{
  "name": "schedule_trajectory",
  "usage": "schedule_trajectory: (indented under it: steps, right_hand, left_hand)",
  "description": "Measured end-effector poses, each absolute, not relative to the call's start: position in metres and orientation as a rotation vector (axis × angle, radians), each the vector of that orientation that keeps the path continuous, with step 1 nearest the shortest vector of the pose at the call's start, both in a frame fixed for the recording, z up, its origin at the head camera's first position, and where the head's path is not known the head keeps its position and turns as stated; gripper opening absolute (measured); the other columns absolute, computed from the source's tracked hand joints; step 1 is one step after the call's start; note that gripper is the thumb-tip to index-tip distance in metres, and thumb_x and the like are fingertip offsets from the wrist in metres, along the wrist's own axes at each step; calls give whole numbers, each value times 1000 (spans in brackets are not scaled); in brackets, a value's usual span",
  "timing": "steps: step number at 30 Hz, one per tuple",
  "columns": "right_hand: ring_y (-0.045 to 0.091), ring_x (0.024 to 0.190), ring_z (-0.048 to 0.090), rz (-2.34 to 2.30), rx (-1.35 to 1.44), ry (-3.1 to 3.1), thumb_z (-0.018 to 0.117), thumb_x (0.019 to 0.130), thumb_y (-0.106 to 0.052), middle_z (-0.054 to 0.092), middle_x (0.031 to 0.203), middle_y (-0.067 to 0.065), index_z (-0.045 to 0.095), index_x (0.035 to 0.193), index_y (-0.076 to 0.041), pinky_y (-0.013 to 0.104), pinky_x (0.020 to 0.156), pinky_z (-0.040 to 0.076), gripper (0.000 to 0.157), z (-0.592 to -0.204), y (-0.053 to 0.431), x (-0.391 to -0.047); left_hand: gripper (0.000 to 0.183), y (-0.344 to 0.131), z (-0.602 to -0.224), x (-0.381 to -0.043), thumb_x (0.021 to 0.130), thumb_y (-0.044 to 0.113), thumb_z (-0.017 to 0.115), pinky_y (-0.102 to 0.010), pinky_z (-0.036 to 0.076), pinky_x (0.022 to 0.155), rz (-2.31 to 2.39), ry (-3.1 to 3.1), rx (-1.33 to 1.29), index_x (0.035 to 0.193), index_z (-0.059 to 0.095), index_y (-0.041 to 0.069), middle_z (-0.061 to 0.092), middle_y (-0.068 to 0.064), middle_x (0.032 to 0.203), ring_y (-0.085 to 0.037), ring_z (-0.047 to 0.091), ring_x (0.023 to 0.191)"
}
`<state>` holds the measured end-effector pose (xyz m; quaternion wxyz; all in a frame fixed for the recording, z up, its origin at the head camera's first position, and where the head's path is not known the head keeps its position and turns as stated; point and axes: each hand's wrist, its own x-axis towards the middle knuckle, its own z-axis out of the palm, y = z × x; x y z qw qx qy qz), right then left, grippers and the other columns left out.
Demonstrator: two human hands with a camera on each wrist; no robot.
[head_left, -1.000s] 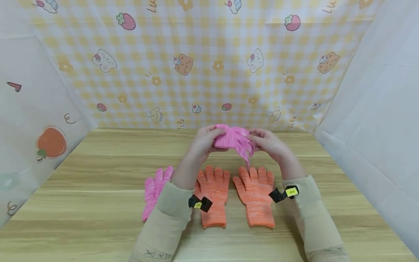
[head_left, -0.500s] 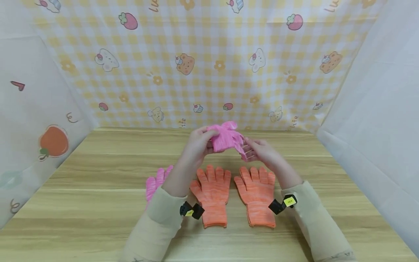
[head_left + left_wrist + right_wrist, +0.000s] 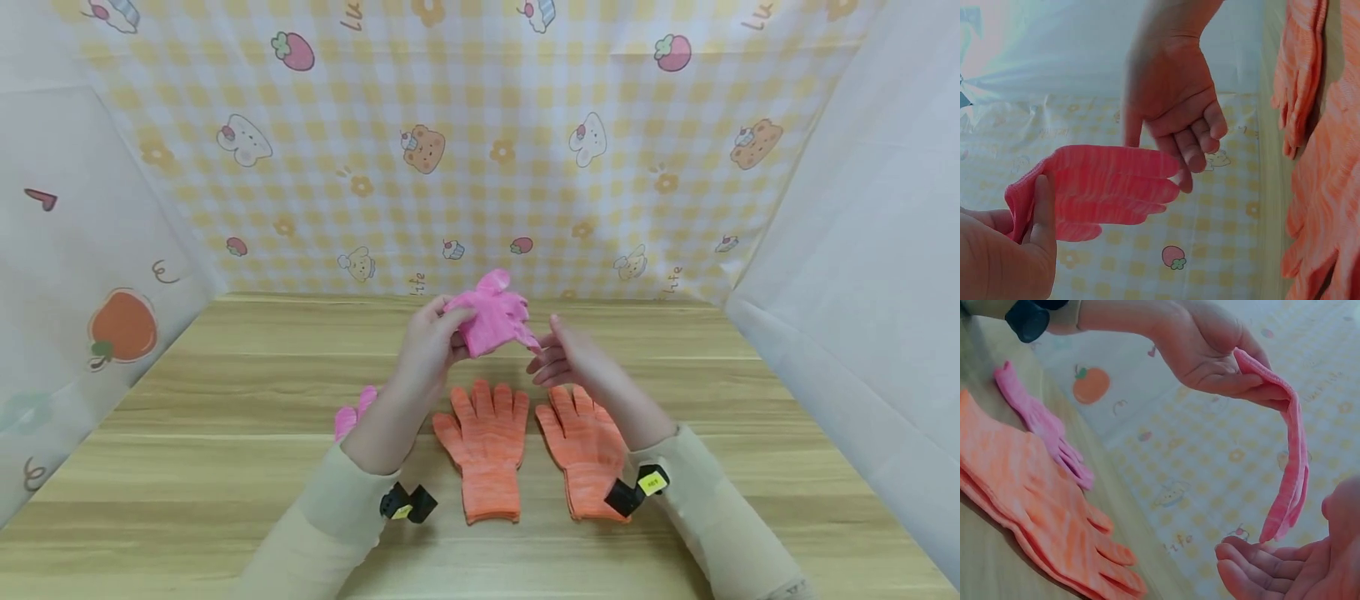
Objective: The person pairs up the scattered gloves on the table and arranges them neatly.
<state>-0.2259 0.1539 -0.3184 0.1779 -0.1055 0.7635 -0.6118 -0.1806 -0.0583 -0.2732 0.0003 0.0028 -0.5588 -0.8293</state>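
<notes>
My left hand (image 3: 429,343) pinches a pink knit glove (image 3: 491,321) by its cuff, thumb on top, holding it up above the table. The glove's fingers droop to the right in the head view. Just beyond their tips is my right hand (image 3: 570,354), palm up with its fingers loosely bent and nothing gripped. In the right wrist view the hanging glove fingertips (image 3: 1269,531) come very close to that hand's fingers; whether they touch I cannot tell. A second pink glove (image 3: 347,418) lies on the table, partly hidden behind my left forearm.
Two orange knit gloves (image 3: 489,454) lie side by side on the wooden table (image 3: 187,500), fingers pointing away; my right forearm partly covers the right-hand orange glove (image 3: 585,450). A yellow checked cloth (image 3: 480,200) hangs at the back, with pale sheets at both sides.
The held pink glove has moved left with my left hand. My right hand has let go of its fingers and moved slightly down and left. The left forearm covers more of the other pink glove.
</notes>
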Motion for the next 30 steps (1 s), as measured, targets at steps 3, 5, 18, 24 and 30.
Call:
schedule_trajectory:
  steps: [3, 5, 18, 24, 30]
  right_hand:
    - [21, 75, 67, -1799, -309, 2100, 24, 104, -48, 67, 90, 14, 46, 126, 13, 48, 82, 52, 69, -319, 148, -221]
    - [22, 80, 67, -1856, -326, 2047, 27, 104, -47, 66, 96, 17, 42, 132, 12, 46, 84, 52, 67, -319, 145, -217]
    - [19, 84, 66, -2196, -256, 1831, 49, 101, -15, 64, 98, 9, 37, 135, 6, 38, 82, 54, 42, -317, 127, -207]
    - [19, 83, 66, -2226, -248, 1853, 54, 96, -3, 64, 103, 13, 34, 137, 4, 43, 85, 52, 45, -319, 124, -203]
    - [22, 83, 67, -2246, -223, 1899, 56, 93, 4, 58, 117, 23, 30, 140, 0, 37, 79, 55, 54, -320, 122, -202]
  left_hand:
    - [2, -61, -275, -177, 92, 2, 56, -23, 50, 56, -2585, -1752, 8, 92, 54, 0, 62, -5, 75, -13, 60, 58]
    - [3, -63, -277, -174, 92, 2, 55, -24, 51, 56, -2572, -1753, 9, 94, 54, -1, 62, -6, 76, -13, 60, 59]
    - [18, -76, -286, -154, 90, -1, 58, -29, 54, 67, -2557, -1936, -47, 107, 54, -3, 66, -6, 85, -15, 64, 73]
    - [21, -80, -293, -152, 89, -2, 57, -30, 55, 71, -2531, -2028, -42, 110, 53, -4, 67, -7, 88, -16, 64, 77]
    - [16, -85, -301, -150, 89, 1, 59, -33, 54, 74, -2508, -2102, -63, 104, 53, -3, 68, -7, 85, -17, 65, 76]
